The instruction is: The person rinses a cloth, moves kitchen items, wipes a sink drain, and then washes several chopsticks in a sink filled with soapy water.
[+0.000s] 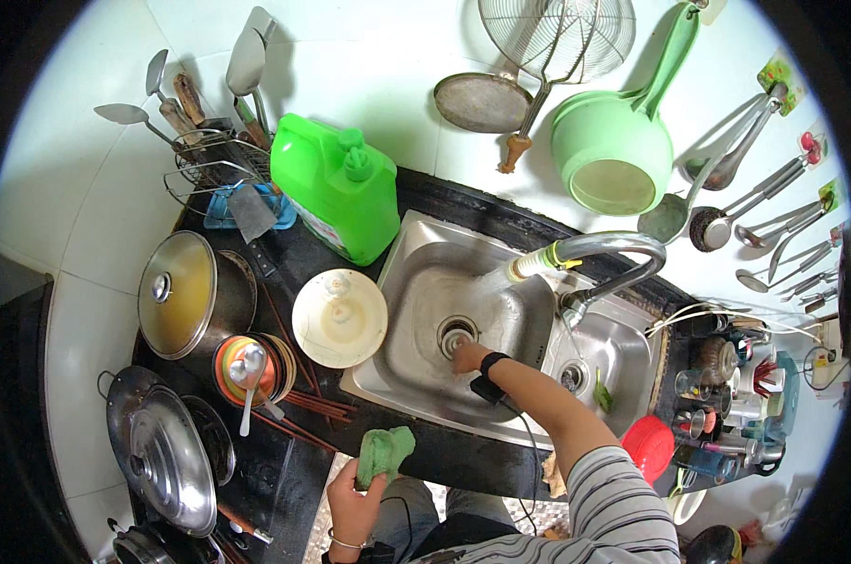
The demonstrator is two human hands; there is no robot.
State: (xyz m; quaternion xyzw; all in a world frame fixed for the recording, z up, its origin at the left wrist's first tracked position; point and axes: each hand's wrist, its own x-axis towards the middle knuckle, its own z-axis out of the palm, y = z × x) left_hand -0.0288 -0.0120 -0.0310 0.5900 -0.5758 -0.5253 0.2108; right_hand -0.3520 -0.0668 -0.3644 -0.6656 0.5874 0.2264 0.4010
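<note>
My left hand (352, 510) is closed around a crumpled green cloth (385, 457), held in front of the counter's near edge. My right hand (467, 355) reaches down into the larger basin of the steel sink (414, 282). Its fingers are curled at the drain (457, 331), touching its near rim; whatever they grip is hidden. Water sprays from the tap's pale nozzle (534, 264) into this basin, behind my right hand. A cream bowl (340, 318) with brownish residue stands on the counter just left of the sink.
Left are stacked bowls with spoons (248, 368), chopsticks (320, 402), a lidded pot (176, 295), a lidded wok (171, 461) and a green jug (336, 188). A green leaf (602, 391) lies in the smaller basin. A red bowl (648, 447) stands right of my forearm.
</note>
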